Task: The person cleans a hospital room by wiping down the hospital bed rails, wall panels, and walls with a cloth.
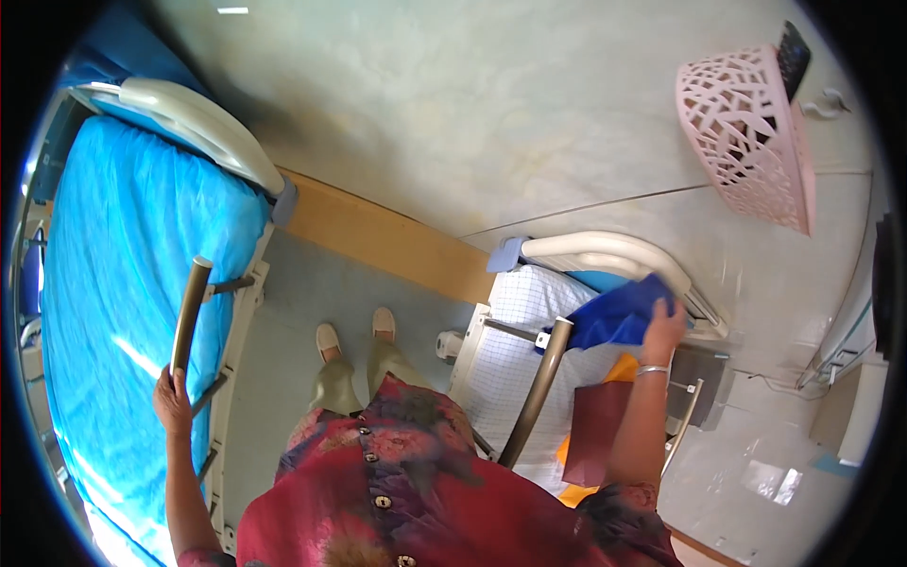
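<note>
I am standing on a grey floor [274, 359] between two beds, and a pale wall [453, 123] is rising at twelve o'clock, a tan strip [378, 231] running along its foot. At nine o'clock a shiny blue sheet [132, 246] is covering the left bed [241, 317]; at four o'clock a checked white sheet [520, 293] is covering the right bed [468, 354].

The blue cloth [614, 317] is lying toward three o'clock, over the head end of the right bed, just beside the curved cream headboard [605, 244]. My right hand [665, 331] is holding its right-hand end; the fingers are blurring, but they are bending onto the cloth, and the rest of it is spreading leftward from them. A pale bracelet [652, 369] is circling that wrist. At eight o'clock my left hand [173, 402] is wrapping around the lower visible part of the left rail [192, 307], the fingers curling closed on it.

The right rail [539, 392] is slanting up between my body and the cloth, its top end overlapping the cloth's left corner in my view. Below my right hand, a dark red piece [595, 425] is lying on an orange cloth [619, 369], my forearm partly covering it. At two o'clock a pink basket [727, 132] is sitting against the wall.
</note>
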